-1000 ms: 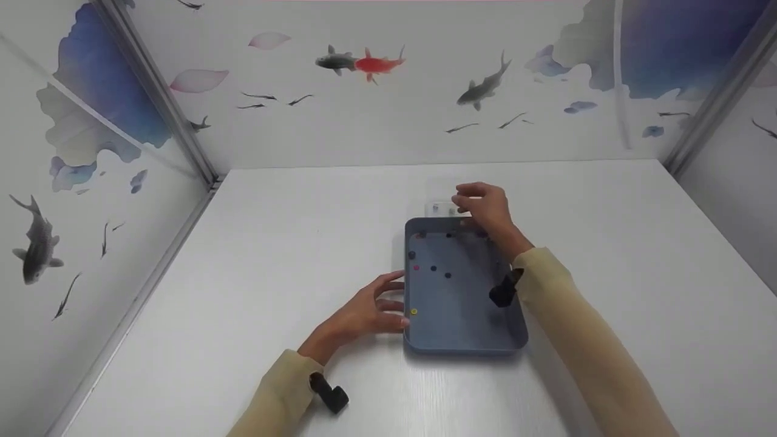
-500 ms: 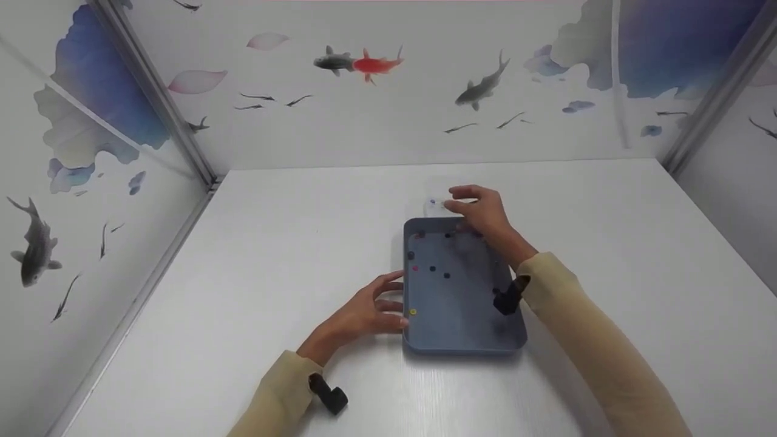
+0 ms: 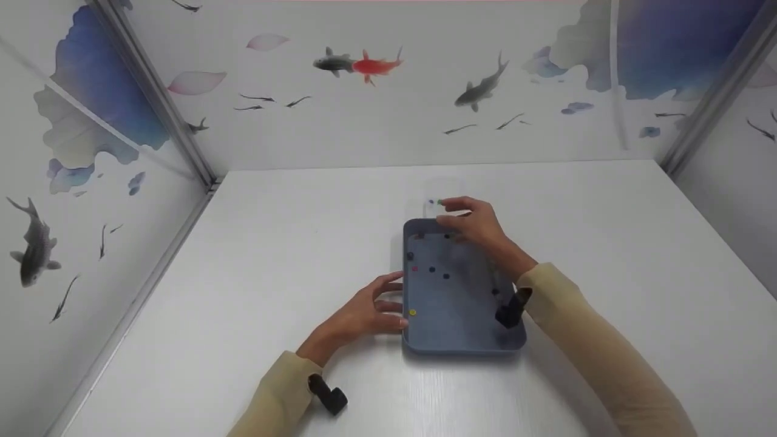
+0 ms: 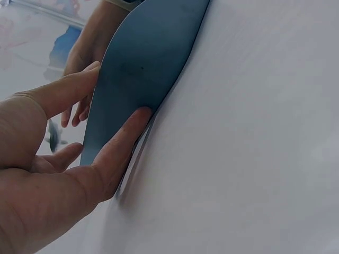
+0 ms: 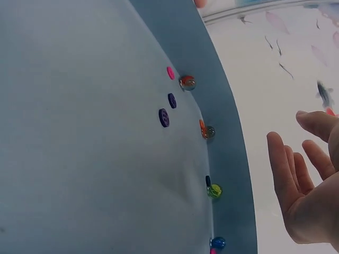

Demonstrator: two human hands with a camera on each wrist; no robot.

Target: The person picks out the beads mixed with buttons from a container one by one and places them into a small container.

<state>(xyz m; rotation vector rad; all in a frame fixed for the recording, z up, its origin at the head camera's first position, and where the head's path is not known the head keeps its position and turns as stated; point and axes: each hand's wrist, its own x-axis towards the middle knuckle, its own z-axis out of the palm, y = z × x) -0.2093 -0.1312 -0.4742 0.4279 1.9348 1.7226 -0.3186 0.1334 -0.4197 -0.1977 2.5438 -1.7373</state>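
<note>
A grey-blue rectangular tray stands on the table. My left hand touches its left outer wall with spread, nearly straight fingers. In the left wrist view, the thumb lies along that wall. My right hand hovers over the tray's far edge, thumb and fingers apart, with nothing seen between them in the right wrist view. Just beyond that edge is a small clear box, partly hidden by the hand; a green spot shows at the index fingertip. Inside the tray lie purple buttons, a yellow button and a pink button.
Several glass marbles, among them a yellow-green marble and a blue marble, lie along the tray's wall. White walls with painted fish enclose the white table at the back and sides.
My right hand has moved left and a little toward me, over the tray's far edge. The left hand and the tray stay where they were.
</note>
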